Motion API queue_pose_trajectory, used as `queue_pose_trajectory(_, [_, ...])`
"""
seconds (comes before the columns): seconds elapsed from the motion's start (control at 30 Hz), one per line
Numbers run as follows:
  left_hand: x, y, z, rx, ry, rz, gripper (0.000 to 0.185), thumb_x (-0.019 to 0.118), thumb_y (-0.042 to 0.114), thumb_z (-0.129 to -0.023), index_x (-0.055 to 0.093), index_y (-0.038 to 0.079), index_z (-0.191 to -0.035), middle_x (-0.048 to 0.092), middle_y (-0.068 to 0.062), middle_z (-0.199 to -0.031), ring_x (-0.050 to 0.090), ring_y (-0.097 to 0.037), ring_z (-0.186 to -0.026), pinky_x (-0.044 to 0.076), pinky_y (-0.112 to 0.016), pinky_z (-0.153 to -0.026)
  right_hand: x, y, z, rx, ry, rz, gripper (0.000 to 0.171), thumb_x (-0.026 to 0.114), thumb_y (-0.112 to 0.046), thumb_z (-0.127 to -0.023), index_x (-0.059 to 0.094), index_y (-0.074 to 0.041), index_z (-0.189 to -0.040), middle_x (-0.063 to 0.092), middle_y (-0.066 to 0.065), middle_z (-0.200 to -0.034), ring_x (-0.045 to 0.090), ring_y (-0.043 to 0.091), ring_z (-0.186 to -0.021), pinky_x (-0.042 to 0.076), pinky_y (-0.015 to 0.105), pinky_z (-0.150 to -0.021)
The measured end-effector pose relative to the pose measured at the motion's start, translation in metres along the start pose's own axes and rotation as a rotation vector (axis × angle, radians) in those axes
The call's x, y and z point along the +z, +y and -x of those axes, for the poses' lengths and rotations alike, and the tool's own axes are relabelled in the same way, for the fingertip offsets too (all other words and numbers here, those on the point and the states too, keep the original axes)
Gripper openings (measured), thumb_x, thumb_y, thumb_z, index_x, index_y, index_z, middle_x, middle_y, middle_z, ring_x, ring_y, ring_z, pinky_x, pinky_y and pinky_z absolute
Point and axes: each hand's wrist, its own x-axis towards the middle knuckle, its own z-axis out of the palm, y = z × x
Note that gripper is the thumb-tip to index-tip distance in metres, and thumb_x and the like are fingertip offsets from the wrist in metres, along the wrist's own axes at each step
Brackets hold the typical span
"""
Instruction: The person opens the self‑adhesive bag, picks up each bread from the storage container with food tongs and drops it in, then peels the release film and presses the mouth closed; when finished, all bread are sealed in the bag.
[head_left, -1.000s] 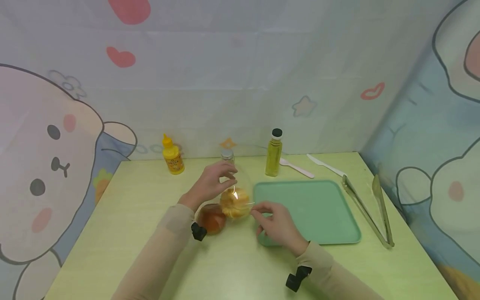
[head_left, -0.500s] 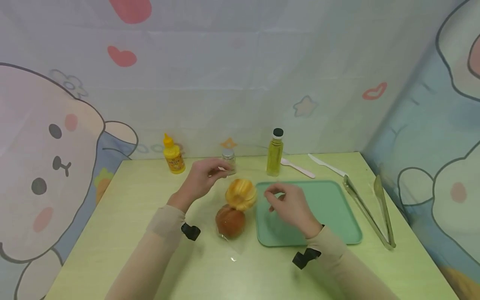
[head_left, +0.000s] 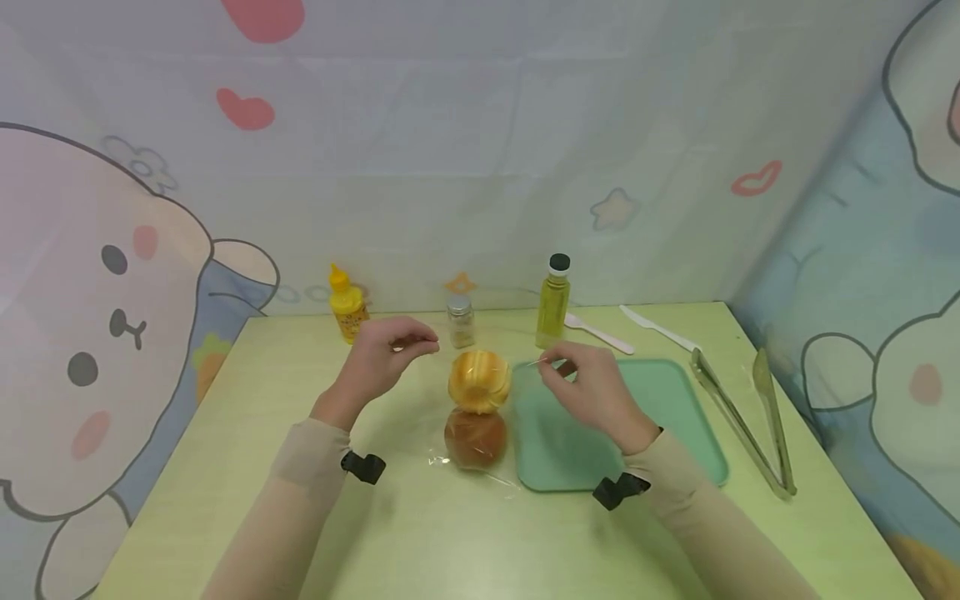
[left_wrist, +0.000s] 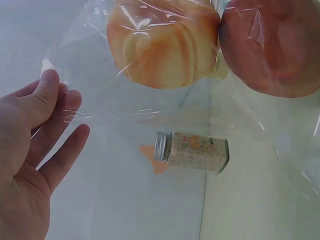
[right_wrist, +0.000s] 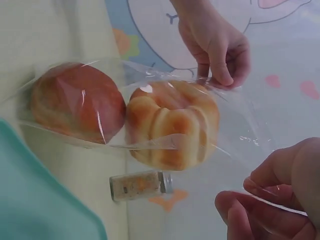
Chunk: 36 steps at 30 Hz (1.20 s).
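A clear plastic bag [right_wrist: 240, 122] hangs between the two hands, with two breads inside it. The upper one is a ridged golden bread [head_left: 480, 381]; a round brown bun [head_left: 476, 442] sits just below, touching it. My left hand [head_left: 378, 358] pinches one side of the bag's top edge between thumb and fingers, as the left wrist view also shows. On the other side, my right hand [head_left: 588, 387] pinches the opposite part of the edge, above the left part of the green tray [head_left: 622, 442]. The film itself is barely visible in the head view.
A small spice jar [head_left: 461, 321] stands behind the bag. Along the back are a yellow squeeze bottle [head_left: 349, 308], an oil bottle [head_left: 553, 304], a pink spoon [head_left: 600, 335] and a white knife [head_left: 660, 328]. Metal tongs [head_left: 742, 425] lie right of the tray.
My hands have moved apart, the left one to the left, the right one up and rightward. The golden bread and bun have shifted right and now line up one above the other.
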Motion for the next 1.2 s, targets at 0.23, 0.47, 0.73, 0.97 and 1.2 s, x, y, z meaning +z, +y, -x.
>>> queue_pose_trajectory(0.23, [-0.002, 0.003, 0.008, 0.019, 0.108, 0.055, 0.012, 0.082, -0.001, -0.089, 0.08, 0.009, -0.095, 0.078, -0.004, -0.093, 0.075, -0.019, -0.08, 0.061, -0.021, -0.08, -0.001, -0.004, -0.007, -0.087, 0.006, -0.054, 0.014, 0.063, -0.009, -0.104, 0.072, -0.013, -0.095, 0.076, 0.004, -0.097, 0.076, 0.018, -0.077, 0.054, 0.029, -0.06])
queue_pose_trajectory(0.47, [-0.002, 0.011, 0.009, 0.084, 0.207, 0.162, 0.019, 0.077, -0.014, -0.087, 0.078, 0.0, -0.1, 0.076, -0.014, -0.091, 0.075, -0.009, -0.08, 0.061, -0.02, -0.077, -0.003, -0.015, -0.015, -0.134, 0.038, -0.052, 0.011, 0.06, -0.009, -0.106, 0.07, -0.008, -0.103, 0.072, 0.007, -0.098, 0.073, 0.018, -0.084, 0.062, 0.031, -0.066])
queue_pose_trajectory(0.73, [0.0, 0.021, 0.008, 0.133, 0.276, 0.262, 0.023, 0.072, -0.02, -0.088, 0.077, -0.007, -0.106, 0.069, -0.021, -0.095, 0.073, -0.015, -0.081, 0.061, -0.021, -0.07, -0.004, -0.019, -0.019, -0.248, 0.134, -0.003, 0.01, 0.064, -0.004, -0.103, 0.073, -0.006, -0.106, 0.074, 0.006, -0.098, 0.071, 0.018, -0.089, 0.061, 0.03, -0.065])
queue_pose_trajectory(0.97, [0.004, 0.023, 0.013, 0.092, 0.331, 0.299, 0.024, 0.072, -0.023, -0.086, 0.076, -0.01, -0.106, 0.067, -0.024, -0.097, 0.075, -0.014, -0.076, 0.064, -0.029, -0.067, 0.0, -0.017, -0.019, -0.331, 0.2, -0.002, 0.008, 0.068, 0.0, -0.1, 0.074, -0.002, -0.105, 0.075, 0.009, -0.098, 0.073, 0.02, -0.086, 0.063, 0.031, -0.064])
queue_pose_trajectory(1.2, [0.005, 0.022, 0.014, 0.084, 0.332, 0.288, 0.029, 0.074, -0.02, -0.086, 0.075, -0.009, -0.113, 0.064, -0.022, -0.098, 0.076, -0.014, -0.078, 0.062, -0.023, -0.065, 0.0, -0.02, -0.021, -0.359, 0.225, -0.037, 0.01, 0.067, 0.002, -0.1, 0.074, -0.003, -0.105, 0.075, 0.012, -0.097, 0.073, 0.019, -0.083, 0.062, 0.031, -0.06])
